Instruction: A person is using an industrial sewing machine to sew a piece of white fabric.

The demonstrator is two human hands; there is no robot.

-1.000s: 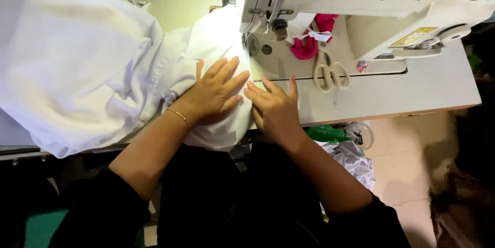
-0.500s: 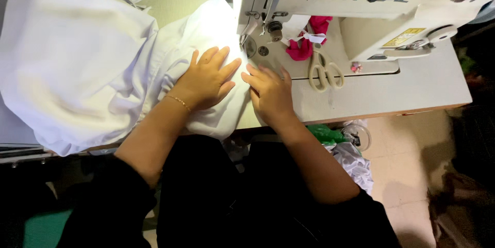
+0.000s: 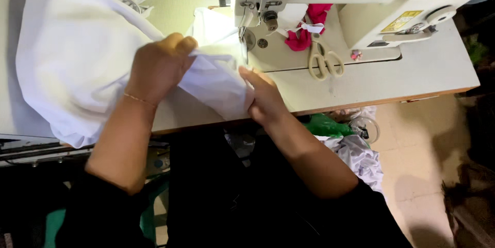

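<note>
Worktop (image 3: 412, 72) is carrying the sewing machine (image 3: 330, 0) and a big heap of white cloth (image 3: 72, 62) lying at left, most of it bunched and well away from the needle. Left hand (image 3: 157, 65) is gripping a fold of cloth, fingers clamped on it. Right hand (image 3: 263, 96) is pinching the cloth edge just below the needle, fingers together on it. Judging by this, the piece is being positioned at the foot; seam looks hardly begun. Scissors (image 3: 324, 60) are lying unused near the pink scrap (image 3: 304, 34).
</note>
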